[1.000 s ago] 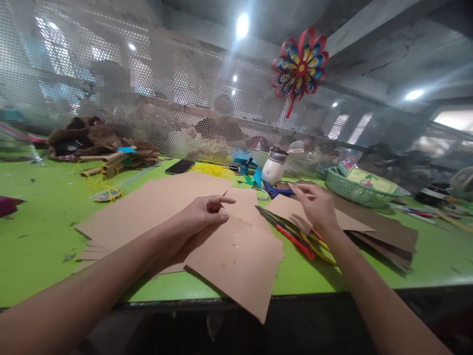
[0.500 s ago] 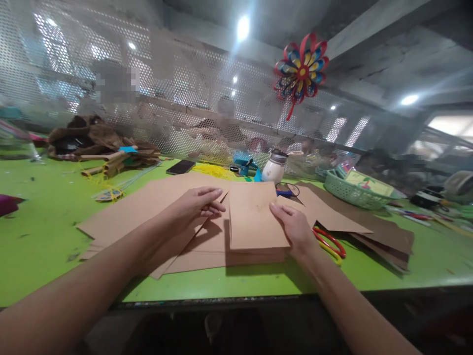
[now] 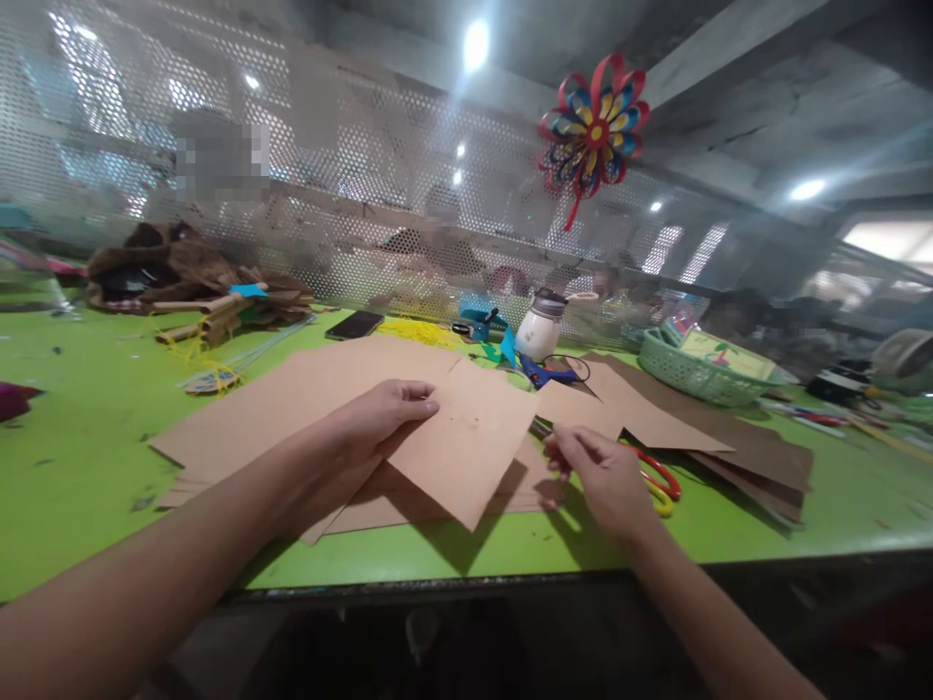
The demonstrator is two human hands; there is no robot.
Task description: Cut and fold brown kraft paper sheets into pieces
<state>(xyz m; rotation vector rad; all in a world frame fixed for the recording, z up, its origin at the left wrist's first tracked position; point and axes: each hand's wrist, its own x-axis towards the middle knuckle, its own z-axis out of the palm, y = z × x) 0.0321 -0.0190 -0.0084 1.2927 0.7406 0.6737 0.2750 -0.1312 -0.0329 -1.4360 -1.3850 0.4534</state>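
A square-cornered sheet of brown kraft paper [image 3: 466, 437] is pinched at its left edge by my left hand [image 3: 397, 413], the thumb on top. One of its corners points toward me, tilted above other brown sheets [image 3: 292, 389] on the table. To the right of it, my right hand [image 3: 594, 467] is off the paper, fingers loosely curled and apart, with nothing visible in them. Scissors [image 3: 660, 472] with red and yellow handles lie just behind that hand, partly hidden by it. A dark strip, perhaps their blades, shows left of its fingers.
More brown sheets [image 3: 656, 408] lie on the right. Along the back of the green table [image 3: 94, 467] are a phone [image 3: 355, 325], yellow shreds [image 3: 419, 332], a blue glue gun [image 3: 543, 372], a white bottle [image 3: 539, 329] and a green basket [image 3: 710, 374]. A perforated screen [image 3: 328, 194] stands behind.
My left hand has taken hold of the brown sheet, which has turned and shifted left. My right hand has let go of it and moved slightly right and down.
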